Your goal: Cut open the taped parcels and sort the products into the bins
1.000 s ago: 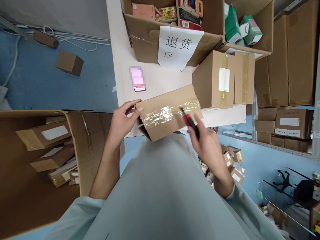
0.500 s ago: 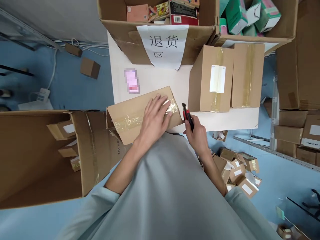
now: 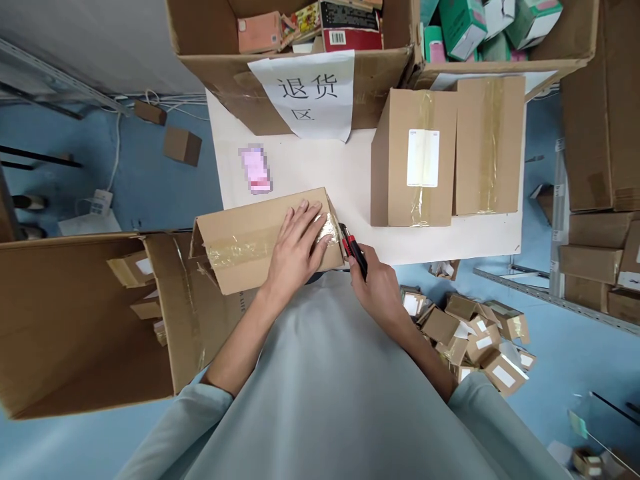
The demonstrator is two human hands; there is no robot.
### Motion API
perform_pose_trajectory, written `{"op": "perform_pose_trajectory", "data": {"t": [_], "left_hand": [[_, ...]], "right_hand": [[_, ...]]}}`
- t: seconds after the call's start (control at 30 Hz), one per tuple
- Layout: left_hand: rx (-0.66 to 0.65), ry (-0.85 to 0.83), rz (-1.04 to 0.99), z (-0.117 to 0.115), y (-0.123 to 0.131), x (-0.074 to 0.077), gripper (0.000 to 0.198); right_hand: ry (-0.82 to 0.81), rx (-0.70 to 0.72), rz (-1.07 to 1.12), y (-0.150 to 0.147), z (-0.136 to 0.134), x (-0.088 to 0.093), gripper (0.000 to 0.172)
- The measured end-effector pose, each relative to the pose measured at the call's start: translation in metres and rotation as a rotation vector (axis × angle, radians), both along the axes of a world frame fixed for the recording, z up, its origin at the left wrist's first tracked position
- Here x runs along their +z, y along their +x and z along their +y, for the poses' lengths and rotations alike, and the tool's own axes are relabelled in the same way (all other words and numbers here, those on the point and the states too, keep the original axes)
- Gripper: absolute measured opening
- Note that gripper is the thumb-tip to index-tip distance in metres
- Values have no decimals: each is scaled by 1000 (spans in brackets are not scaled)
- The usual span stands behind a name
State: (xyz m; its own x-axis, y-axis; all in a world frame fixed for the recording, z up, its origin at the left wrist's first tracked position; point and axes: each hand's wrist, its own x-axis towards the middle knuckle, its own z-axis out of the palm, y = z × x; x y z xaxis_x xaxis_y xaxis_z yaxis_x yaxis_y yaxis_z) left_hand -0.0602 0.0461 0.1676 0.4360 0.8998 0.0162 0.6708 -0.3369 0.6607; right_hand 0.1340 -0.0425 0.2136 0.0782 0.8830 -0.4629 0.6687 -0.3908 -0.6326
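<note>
A long cardboard box [image 3: 250, 230] with clear tape along its top lies slanted across the near edge of the white table [image 3: 310, 163]. My left hand [image 3: 297, 247] rests flat on its top near the right end, fingers stretched out and holding nothing. In my right hand [image 3: 373, 283] is a black and red utility knife [image 3: 356, 253]. Its tip is at the right end of the box, by the taped edge; whether the blade cuts into the tape I cannot tell.
Two taped cartons [image 3: 413, 160] stand on the table's right. Behind is an open box [image 3: 220, 73] of books and another with green packs [image 3: 463, 30]. A large open carton [image 3: 90, 320] stands at left. Small boxes [image 3: 470, 333] are heaped on the floor at right.
My right hand has brought the utility knife leftward, against the box's right end. My left hand stays flat on the box. The whole view has shifted slightly.
</note>
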Motion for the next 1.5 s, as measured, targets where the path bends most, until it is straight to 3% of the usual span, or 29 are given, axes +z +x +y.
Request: {"op": "perform_pose_trajectory", "data": {"t": [0.2,0.4,0.77,1.0,1.17,1.5], "left_hand": [[-58,-7,-31,-2,-6,-6,49],[-87,-36,-90,-1,-9,-9,50],[-133,64,-82,-8,-7,-32,54],[-153,56,-152,-2,-7,-31,52],[-156,58,-196,-5,-8,-31,54],[-145,77,-213,0,-7,-32,52]], "right_hand": [[13,36,-109,-11,15,16,51],[-88,83,-277,-29,23,30,54],[-324,161,-697,-92,49,60,60],[-414,176,-768,-86,29,54,71],[-434,139,-758,-80,7,54,63],[-382,146,-712,-72,14,67,56]]}}
